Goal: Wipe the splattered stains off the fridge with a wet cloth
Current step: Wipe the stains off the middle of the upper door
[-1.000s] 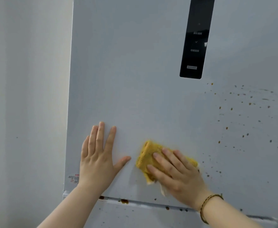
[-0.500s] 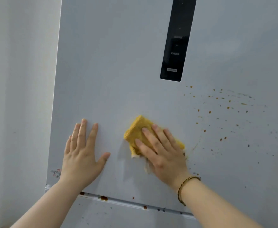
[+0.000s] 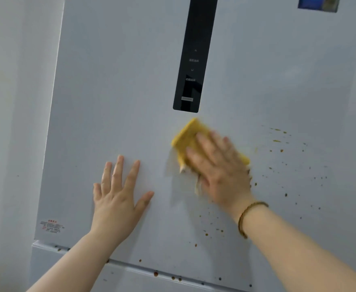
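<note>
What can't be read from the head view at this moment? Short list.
- Door under the yellow cloth: covered by cloth and right hand; stains beneath cannot be told.
- Right hand: motion-blurred; finger grip on the cloth unclear.
- Black control panel: top cut by the frame edge; labels too small to read.
- Red sticker: print too small.
- Picture magnet: cut off at the top edge.
- Lower door: mostly below the frame and behind the forearms.

You get soft, even light; your right hand (image 3: pixel 219 167) is motion-blurred, casting faint shadow left on the fridge door (image 3: pixel 114 81).
</note>
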